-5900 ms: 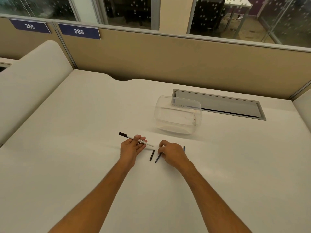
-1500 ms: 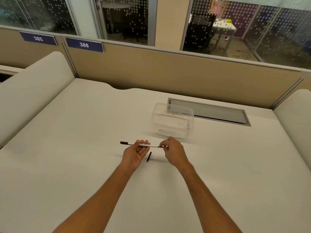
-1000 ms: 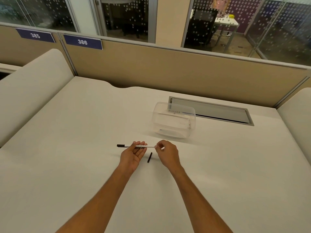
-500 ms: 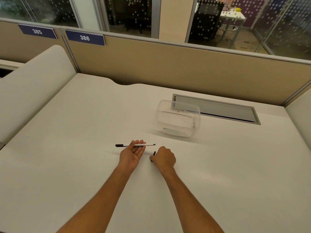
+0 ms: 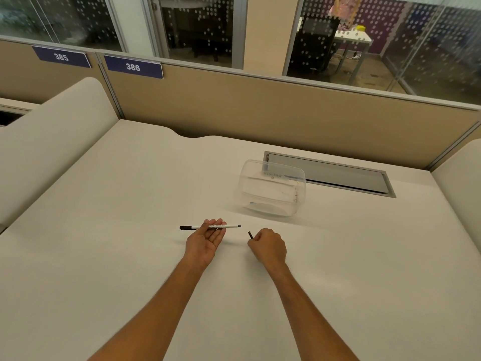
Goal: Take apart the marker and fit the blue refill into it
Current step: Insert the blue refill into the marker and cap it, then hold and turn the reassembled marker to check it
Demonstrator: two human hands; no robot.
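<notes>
My left hand (image 5: 205, 242) lies palm up just above the white desk (image 5: 130, 230). It holds the marker (image 5: 229, 226) across its fingers, with the thumb on it. The marker is a thin white barrel with a black cap pointing left. A short gap to the right, my right hand (image 5: 268, 246) is curled, knuckles up. It pinches a small dark piece (image 5: 250, 234), and only that piece's tip sticks out toward the marker's right end. No blue refill shows anywhere in view.
A clear plastic tub (image 5: 272, 190) stands behind the hands, right of centre. Behind it a grey cable hatch (image 5: 338, 175) is set into the desk. Tan partitions close the back, and padded dividers flank both sides.
My right hand left the marker's right end, came down on the dark piece lying on the desk and lifted it. The left hand kept the marker level.
</notes>
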